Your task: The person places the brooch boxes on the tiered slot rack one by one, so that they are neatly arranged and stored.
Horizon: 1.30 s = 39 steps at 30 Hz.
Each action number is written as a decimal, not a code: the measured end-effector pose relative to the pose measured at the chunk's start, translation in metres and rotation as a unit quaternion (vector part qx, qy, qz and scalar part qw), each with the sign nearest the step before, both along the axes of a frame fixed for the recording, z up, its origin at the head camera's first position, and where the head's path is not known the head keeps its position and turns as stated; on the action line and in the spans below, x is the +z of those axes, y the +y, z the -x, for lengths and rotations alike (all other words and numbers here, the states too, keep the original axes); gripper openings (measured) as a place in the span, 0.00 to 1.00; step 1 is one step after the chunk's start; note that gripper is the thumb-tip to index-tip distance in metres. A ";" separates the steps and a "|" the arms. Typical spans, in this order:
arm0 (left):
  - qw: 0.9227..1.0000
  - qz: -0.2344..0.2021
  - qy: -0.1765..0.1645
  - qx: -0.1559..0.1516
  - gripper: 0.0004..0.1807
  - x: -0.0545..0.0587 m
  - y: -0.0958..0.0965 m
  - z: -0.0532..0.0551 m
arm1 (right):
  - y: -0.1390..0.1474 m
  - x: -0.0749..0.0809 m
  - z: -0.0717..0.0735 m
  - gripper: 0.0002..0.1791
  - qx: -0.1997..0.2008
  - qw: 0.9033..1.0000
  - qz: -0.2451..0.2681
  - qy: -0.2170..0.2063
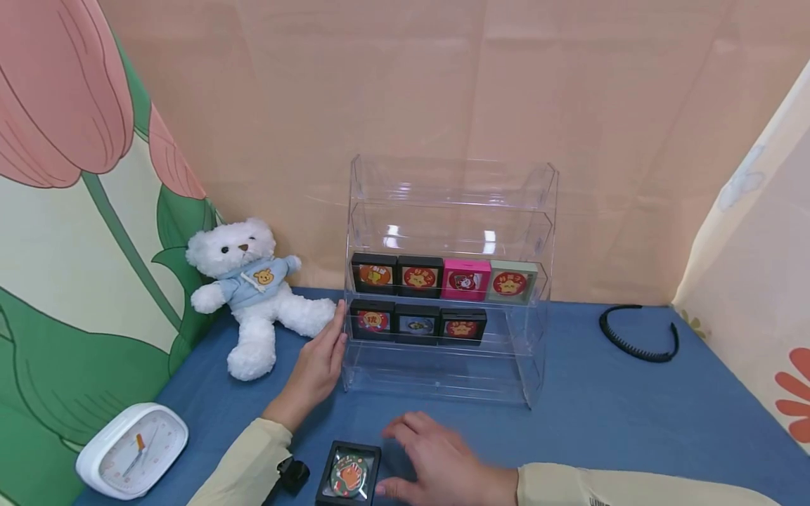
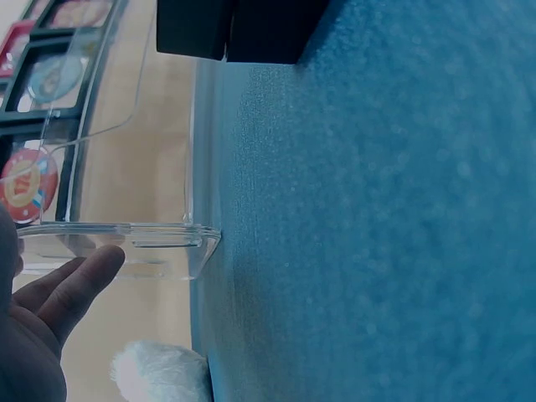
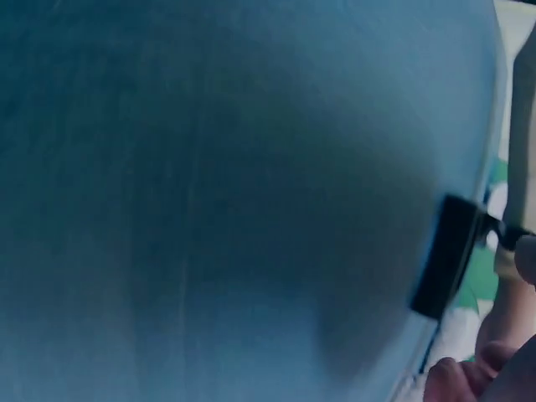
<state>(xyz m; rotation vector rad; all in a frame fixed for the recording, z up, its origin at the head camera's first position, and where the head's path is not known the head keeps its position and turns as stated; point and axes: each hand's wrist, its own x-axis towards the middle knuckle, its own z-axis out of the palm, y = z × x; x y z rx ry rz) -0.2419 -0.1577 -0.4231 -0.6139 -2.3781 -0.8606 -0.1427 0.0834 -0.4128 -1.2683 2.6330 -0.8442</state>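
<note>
My left hand rests its straight fingers against the left side of a clear acrylic tiered rack; the left wrist view shows the fingertips at the rack's side edge. A square black framed box with a green and orange round picture lies on the blue table in front. Just right of that box is my right hand, thumb and fingers spread and nothing in its grasp. Black boxes with round badges stand on a lower tier, and black, pink and pale green ones on the tier above.
A white teddy bear in a blue top sits left of the rack. Nearer on the left stands a white alarm clock. A black coiled headband lies to the right on the blue tabletop.
</note>
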 end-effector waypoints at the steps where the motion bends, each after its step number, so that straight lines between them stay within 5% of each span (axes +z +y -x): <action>1: 1.000 0.000 0.000 -0.001 0.31 0.000 0.000 0.000 | -0.002 -0.003 -0.001 0.29 0.009 1.000 -0.009 0.007; 8: 1.000 0.000 0.002 -0.004 0.31 -0.001 -0.001 0.001 | -0.011 -0.017 -0.003 0.30 0.051 0.997 -0.028 0.056; 18: 1.000 0.000 -0.001 -0.007 0.31 -0.001 -0.001 0.000 | -0.019 -0.021 0.003 0.36 -0.010 0.998 -0.059 -0.029; 28: 1.000 -0.001 0.002 -0.007 0.30 -0.001 -0.001 0.001 | -0.018 -0.024 0.005 0.33 -0.001 0.998 -0.061 -0.034; 39: 1.000 -0.004 0.020 -0.009 0.32 -0.002 -0.001 0.002 | -0.016 -0.024 0.003 0.26 -0.040 0.997 -0.008 -0.071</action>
